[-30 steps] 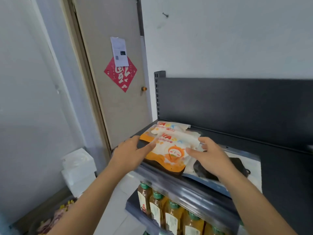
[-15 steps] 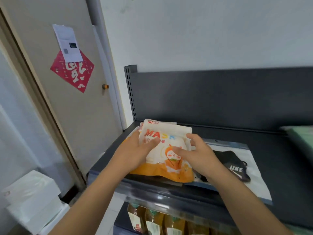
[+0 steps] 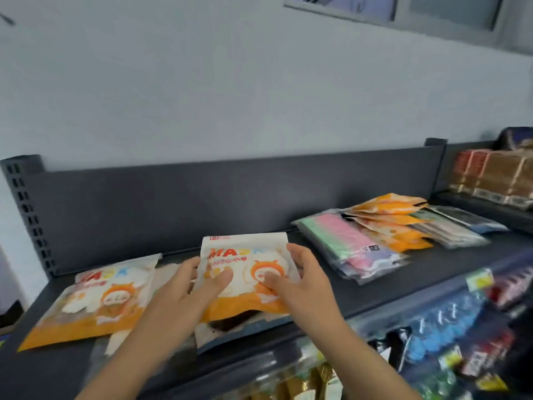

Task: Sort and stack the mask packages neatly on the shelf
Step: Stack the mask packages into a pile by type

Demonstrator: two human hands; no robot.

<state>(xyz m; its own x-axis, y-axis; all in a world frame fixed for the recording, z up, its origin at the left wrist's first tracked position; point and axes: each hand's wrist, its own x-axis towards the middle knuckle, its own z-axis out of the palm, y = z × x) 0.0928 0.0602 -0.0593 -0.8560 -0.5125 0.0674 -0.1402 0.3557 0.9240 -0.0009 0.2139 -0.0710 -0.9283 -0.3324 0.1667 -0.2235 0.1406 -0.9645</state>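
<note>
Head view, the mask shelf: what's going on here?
A person grips an orange-and-white mask package with the left hand and the right hand, thumbs on its front, over the dark shelf. A matching package lies flat to its left, and a dark-mask package lies beneath it. To the right sits a loose pile of mixed packages, not yet sorted.

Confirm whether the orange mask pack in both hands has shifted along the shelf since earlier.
Yes. The held pack moved right, away from the perforated left post; another orange pack lies between them.
</note>
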